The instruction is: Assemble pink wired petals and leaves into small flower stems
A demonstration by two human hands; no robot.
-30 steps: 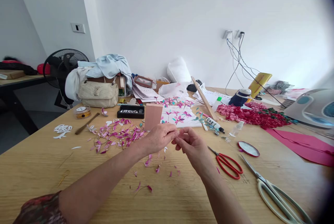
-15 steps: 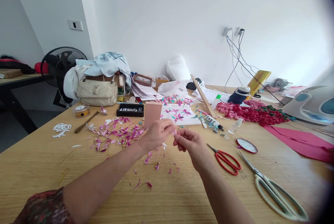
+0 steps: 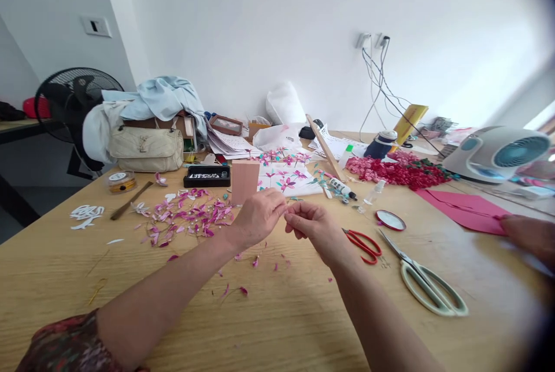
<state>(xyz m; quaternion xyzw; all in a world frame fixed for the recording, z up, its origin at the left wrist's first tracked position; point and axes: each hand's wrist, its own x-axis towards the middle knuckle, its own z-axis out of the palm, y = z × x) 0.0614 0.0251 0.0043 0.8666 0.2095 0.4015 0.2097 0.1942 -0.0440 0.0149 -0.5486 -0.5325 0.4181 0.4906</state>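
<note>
My left hand [image 3: 260, 217] and my right hand [image 3: 311, 223] meet above the middle of the table, fingertips pinched together. Whatever sits between them is too small and too covered by the fingers to make out. Loose magenta petals [image 3: 202, 213] on thin stems, mixed with pearl-like beads, lie left of my left hand. A few stray petals [image 3: 243, 290] are scattered on the wood below. Just beyond my hands stands a pinkish-brown board [image 3: 245, 182], beside a white sheet bearing pink flowers [image 3: 287, 183]. Red-handled scissors [image 3: 366, 246] lie right of my right hand, partly behind its wrist.
Large pale-green scissors [image 3: 427, 282] and a round red-rimmed dish [image 3: 391, 220] lie to the right. Another person's hand [image 3: 529, 239] touches a pink sheet [image 3: 462, 210]. A black tray [image 3: 207, 176], wooden stick [image 3: 131, 201], and white cut-outs [image 3: 87, 215] are at left.
My view has turned right. The small pale pink piece seen at my fingertips is now hidden as the hands draw closer together. The other person's hand has come into clearer view at the right.
</note>
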